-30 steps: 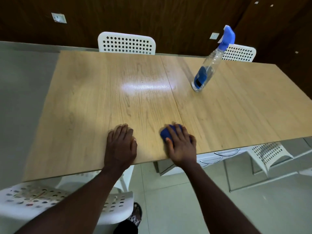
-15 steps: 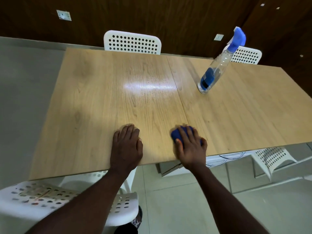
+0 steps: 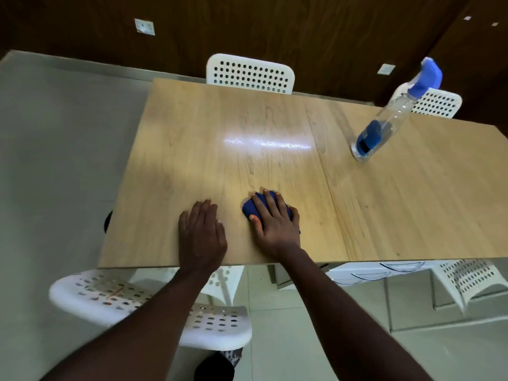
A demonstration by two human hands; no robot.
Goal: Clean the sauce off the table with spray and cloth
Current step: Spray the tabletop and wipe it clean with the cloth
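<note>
My right hand [image 3: 276, 220]: fingers spread, pressing blue cloth [image 3: 248, 209]. My left hand [image 3: 202, 235]: flat on surface [image 3: 192, 138]. Risk: bunched cloth may smear residue or slip off the near edge.

Slid my right hand [image 3: 276, 225] and the cloth [image 3: 251, 207] under it left across the table [image 3: 192, 160]. It's come off the seam [image 3: 330, 193], a bit further up from the near edge, and is closer to my left hand [image 3: 202, 237]. My head swung left too, so the bottle [image 3: 384, 125] is now further toward the upper right of the frame.
</note>
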